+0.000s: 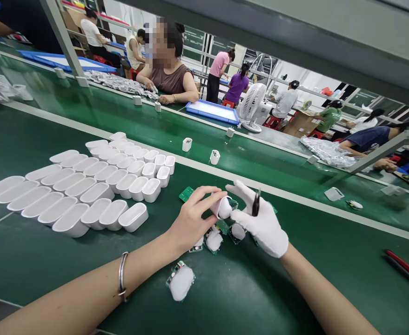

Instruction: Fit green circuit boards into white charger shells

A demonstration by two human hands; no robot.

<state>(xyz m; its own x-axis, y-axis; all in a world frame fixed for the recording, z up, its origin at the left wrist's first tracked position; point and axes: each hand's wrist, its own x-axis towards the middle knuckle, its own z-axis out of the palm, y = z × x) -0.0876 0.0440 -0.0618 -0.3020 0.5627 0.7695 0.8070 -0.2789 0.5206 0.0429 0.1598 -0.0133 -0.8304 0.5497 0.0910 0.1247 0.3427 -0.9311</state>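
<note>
My left hand (192, 218), bare, is closed around a small white plastic casing (219, 204) with its open end facing right. A circuit board with a white pad (225, 208) is partly inside that opening. My right hand (260, 223) wears a white glove, and its thumb is at the pad. A slim black tool (256, 204) with a thin tip is tucked in the gloved fingers; its kind is unclear. Beneath both hands lie several green circuit boards with white pads (214, 240), partly hidden. Nearer to me is another padded circuit board (180, 282).
Rows of open white casings (96, 191) cover the left of the green table (246, 298). Red-and-black pliers (406, 270) lie at the right edge. Filled casings (214, 157) stand on the green belt (277, 160) beyond a pale rail. A co-worker (171, 70) sits opposite.
</note>
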